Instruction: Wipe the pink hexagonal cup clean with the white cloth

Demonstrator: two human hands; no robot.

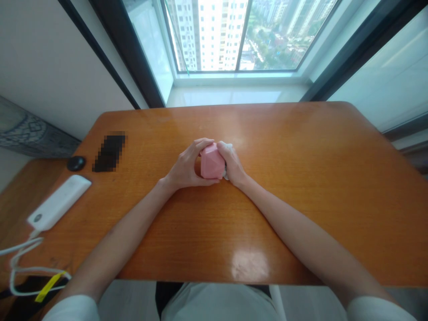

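A small pink faceted object (pixel 211 162), box-like with angled faces, is held over the middle of the wooden table (pixel 301 178). My left hand (pixel 189 165) wraps round its left side, fingers along the top and thumb along the bottom. At its right side, my right hand (pixel 233 164) is closed on a crumpled white tissue or cloth (pixel 226 174), which is pressed against the pink object. Most of the white piece is hidden under my right hand. Whether the pink object rests on the table I cannot tell.
On the left side lie a white power strip (pixel 60 203) with a white cable (pixel 28 245), a round black object (pixel 76 163) and a pixelated dark item (pixel 109 151). A yellow tag (pixel 50 286) hangs on the cable. Beyond the table's far edge is a window (pixel 237 35).
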